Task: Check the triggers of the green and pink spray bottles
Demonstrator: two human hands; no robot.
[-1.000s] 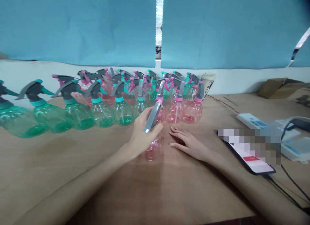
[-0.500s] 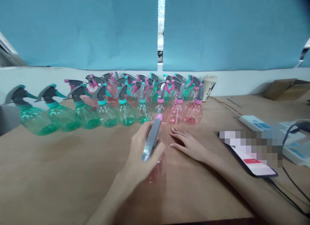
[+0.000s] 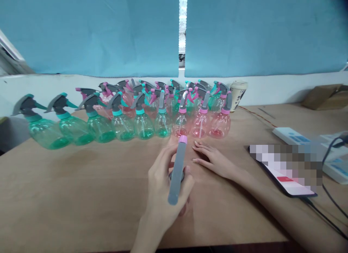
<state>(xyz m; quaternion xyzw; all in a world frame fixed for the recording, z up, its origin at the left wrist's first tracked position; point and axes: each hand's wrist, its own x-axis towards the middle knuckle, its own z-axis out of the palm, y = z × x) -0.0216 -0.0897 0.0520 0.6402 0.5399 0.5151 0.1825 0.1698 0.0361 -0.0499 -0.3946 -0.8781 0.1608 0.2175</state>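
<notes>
A wooden tabletop (image 3: 67,195) holds a front row of six green spray bottles (image 3: 100,129) and three pink ones (image 3: 201,125), with more crowded behind. At lower centre, the left hand (image 3: 163,187) wraps closed around a gray-headed spray bottle (image 3: 177,169); the right hand (image 3: 214,161) lies flat, fingers slightly spread, just below the pink row.

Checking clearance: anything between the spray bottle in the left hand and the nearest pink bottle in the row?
Nothing visible does. The spray bottle in the left hand points its grey head at the pink bottle above the wooden table. The right hand lies flat to the right, off that line.
</notes>
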